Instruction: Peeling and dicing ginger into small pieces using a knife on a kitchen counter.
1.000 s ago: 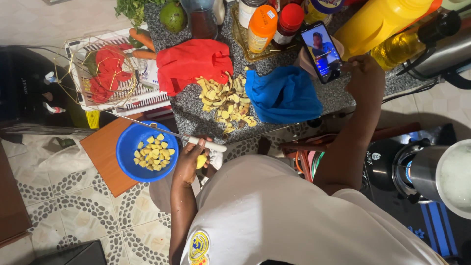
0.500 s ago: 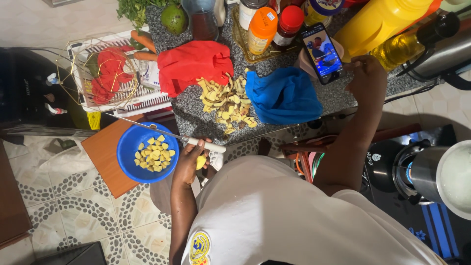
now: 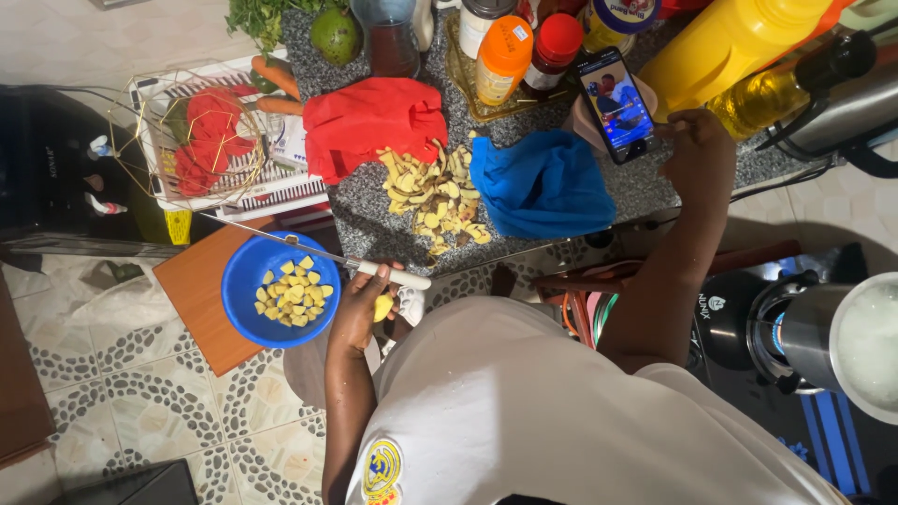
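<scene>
Two hands, left hand (image 3: 360, 313) fingers clasping knife (image 3: 323, 257), right hand (image 3: 697, 150) touching phone (image 3: 615, 103)

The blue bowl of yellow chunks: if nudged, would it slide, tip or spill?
The blue bowl looks like light plastic, so it would probably slide easily. It is wide and shallow, so tipping seems unlikely. The loose yellow pieces lie low inside and would likely only shift.

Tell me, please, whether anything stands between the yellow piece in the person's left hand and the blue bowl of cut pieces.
Nothing visible does. The left hand holds the yellow piece and a white-handled knife right beside the blue bowl; only the knife's thin blade crosses above the bowl's rim.
</scene>
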